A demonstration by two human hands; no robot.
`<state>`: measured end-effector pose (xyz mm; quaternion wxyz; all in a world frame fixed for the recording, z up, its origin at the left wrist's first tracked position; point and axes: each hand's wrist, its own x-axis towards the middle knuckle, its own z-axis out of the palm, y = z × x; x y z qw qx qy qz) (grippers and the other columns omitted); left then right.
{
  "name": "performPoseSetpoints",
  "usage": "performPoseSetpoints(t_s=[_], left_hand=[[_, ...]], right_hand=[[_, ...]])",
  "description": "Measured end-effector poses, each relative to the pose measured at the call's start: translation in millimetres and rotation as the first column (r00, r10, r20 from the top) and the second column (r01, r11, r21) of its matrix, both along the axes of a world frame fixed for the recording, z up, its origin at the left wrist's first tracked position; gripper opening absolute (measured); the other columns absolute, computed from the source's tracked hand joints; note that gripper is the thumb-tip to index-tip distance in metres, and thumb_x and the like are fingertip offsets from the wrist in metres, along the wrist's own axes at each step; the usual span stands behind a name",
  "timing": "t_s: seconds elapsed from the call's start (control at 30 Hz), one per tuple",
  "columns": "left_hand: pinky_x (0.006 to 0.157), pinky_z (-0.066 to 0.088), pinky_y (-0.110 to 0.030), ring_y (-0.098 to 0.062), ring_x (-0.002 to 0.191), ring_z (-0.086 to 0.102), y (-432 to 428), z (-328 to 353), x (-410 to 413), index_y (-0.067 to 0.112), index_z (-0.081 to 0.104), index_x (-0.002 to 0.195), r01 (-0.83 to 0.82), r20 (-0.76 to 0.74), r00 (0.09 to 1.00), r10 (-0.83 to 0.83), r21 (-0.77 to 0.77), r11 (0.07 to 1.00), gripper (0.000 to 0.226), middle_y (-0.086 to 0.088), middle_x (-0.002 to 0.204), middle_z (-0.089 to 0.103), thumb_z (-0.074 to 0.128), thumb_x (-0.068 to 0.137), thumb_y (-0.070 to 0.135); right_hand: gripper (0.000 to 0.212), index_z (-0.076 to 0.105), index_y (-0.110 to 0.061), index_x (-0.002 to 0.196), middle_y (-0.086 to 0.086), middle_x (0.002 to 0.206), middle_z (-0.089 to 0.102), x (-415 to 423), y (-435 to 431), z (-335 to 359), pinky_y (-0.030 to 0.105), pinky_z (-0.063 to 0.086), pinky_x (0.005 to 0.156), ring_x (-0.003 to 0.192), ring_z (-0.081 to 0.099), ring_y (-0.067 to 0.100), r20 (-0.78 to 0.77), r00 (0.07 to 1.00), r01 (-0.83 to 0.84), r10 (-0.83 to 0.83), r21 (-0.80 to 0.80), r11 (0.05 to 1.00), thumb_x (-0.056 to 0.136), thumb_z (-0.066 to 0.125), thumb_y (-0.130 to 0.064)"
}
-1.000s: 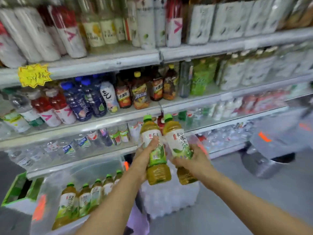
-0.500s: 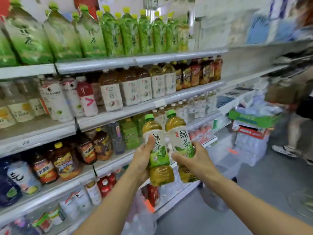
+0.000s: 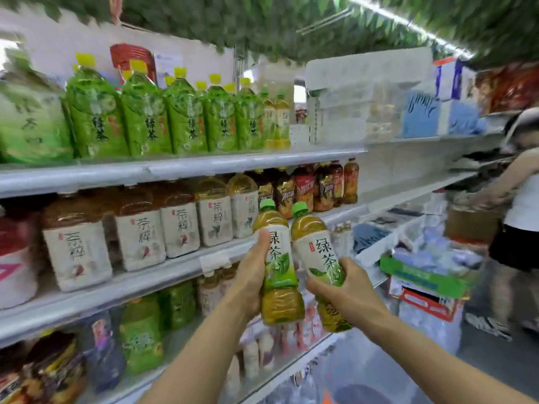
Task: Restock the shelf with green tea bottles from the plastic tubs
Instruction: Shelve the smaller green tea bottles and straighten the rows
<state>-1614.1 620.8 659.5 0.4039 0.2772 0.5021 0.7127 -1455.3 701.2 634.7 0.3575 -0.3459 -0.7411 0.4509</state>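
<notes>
Shop aisle, tiered shelves (image 3: 180, 167) of bottled drinks (image 3: 145, 123), stock boxes (image 3: 428, 282)

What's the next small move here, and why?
Probably lift both toward the right end of the top shelf: left hand and right hand grip the left green tea bottle and right green tea bottle below it, and similar green-capped bottles stand there.

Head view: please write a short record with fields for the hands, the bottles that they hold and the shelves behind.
left hand: grips the first green tea bottle by its label
right hand: grips the second green tea bottle
bottles: side by side, caps up, not yet on any shelf
top shelf: large green bottles in a row
middle shelf: brown tea bottles with white labels
right edge: another person stands in the aisle
</notes>
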Motion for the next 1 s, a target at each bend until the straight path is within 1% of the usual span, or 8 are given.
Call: performPoseSetpoints(t_s=[0.1,0.23,0.3,0.43,0.67,0.73,0.87,1.0], left_hand=[[0.076,0.061,-0.051,-0.036,0.081,0.072,59.4,25.1,-8.4,0.01,0.062,0.122,-0.026,-0.029,0.999,0.027,0.034,0.999,0.066,-0.023,0.099,0.074,0.058,0.08,0.06],[0.062,0.062,-0.047,-0.031,0.07,0.071,114.1,58.2,-13.1,0.01,0.06,0.121,-0.036,-0.038,0.999,0.038,0.069,0.997,0.074,-0.027,0.099,0.071,0.07,0.065,0.057],[0.054,0.059,-0.038,-0.027,0.064,0.069,138.2,71.0,-15.9,0.008,0.06,0.118,-0.072,-0.067,0.995,0.079,0.098,0.993,0.071,-0.02,0.087,0.071,0.078,0.061,0.046],[0.053,0.056,-0.035,-0.025,0.058,0.066,188.8,88.4,-26.3,0.005,0.057,0.119,-0.127,-0.136,0.98,0.146,0.142,0.982,0.062,-0.012,0.074,0.068,0.082,0.069,0.03],[0.061,0.059,-0.039,-0.03,0.063,0.068,294.2,116.1,-42.0,0.008,0.06,0.11,-0.275,-0.123,0.946,0.301,0.193,0.942,0.037,-0.023,0.083,0.069,0.075,0.084,0.029],[0.063,0.061,-0.04,-0.031,0.069,0.07,326.0,122.5,-44.5,0.01,0.061,0.114,-0.347,-0.129,0.917,0.378,0.21,0.914,0.041,-0.027,0.093,0.071,0.076,0.083,0.032],[0.09,0.053,-0.063,-0.046,0.097,0.069,370.6,142.9,-50.0,0.015,0.061,0.112,-0.518,-0.176,0.806,0.565,0.252,0.818,0.067,-0.028,0.107,0.07,0.084,0.06,0.052],[0.077,0.059,-0.056,-0.04,0.077,0.072,391.9,174.1,-65.6,0.008,0.058,0.122,-0.561,-0.186,0.754,0.63,0.317,0.765,0.058,-0.029,0.101,0.07,0.079,0.077,0.038]], right_hand=[[0.047,0.056,-0.021,0.11,-0.005,0.096,0.069,-6.3,58.0,24.3,0.024,0.054,0.067,0.083,0.068,0.009,-0.05,0.999,-0.001,0.002,0.025,1.0,0.074,0.082,-0.037],[0.043,0.057,-0.021,0.112,-0.001,0.099,0.069,-14.1,124.7,49.1,0.023,0.052,0.065,0.086,0.067,0.013,-0.101,0.994,-0.028,0.03,0.023,0.999,0.079,0.077,-0.04],[0.042,0.058,-0.019,0.113,0.002,0.1,0.069,-20.0,157.1,59.2,0.023,0.053,0.065,0.087,0.067,0.015,-0.129,0.991,-0.036,0.037,0.014,0.999,0.081,0.075,-0.04],[0.037,0.058,-0.017,0.113,0.002,0.098,0.069,-30.1,222.8,76.7,0.019,0.052,0.057,0.083,0.067,0.014,-0.207,0.977,-0.055,0.055,0.005,0.998,0.084,0.073,-0.033],[0.039,0.053,-0.023,0.117,-0.006,0.101,0.066,-50.0,342.6,106.6,0.022,0.047,0.064,0.087,0.063,0.007,-0.159,0.963,-0.199,0.218,0.13,0.971,0.086,0.07,-0.039],[0.04,0.052,-0.023,0.117,-0.007,0.1,0.065,-56.4,375.8,118.8,0.021,0.045,0.062,0.086,0.063,0.005,-0.102,0.958,-0.247,0.268,0.179,0.952,0.086,0.07,-0.041],[0.051,0.047,-0.018,0.125,-0.007,0.104,0.063,-76.0,430.3,150.4,0.023,0.047,0.068,0.09,0.062,0.006,-0.076,0.925,-0.348,0.371,0.218,0.912,0.086,0.07,-0.042],[0.051,0.045,-0.018,0.125,-0.003,0.109,0.063,-108.0,467.3,186.6,0.034,0.053,0.084,0.096,0.062,0.012,-0.147,0.883,-0.416,0.446,0.198,0.888,0.086,0.068,-0.043]])
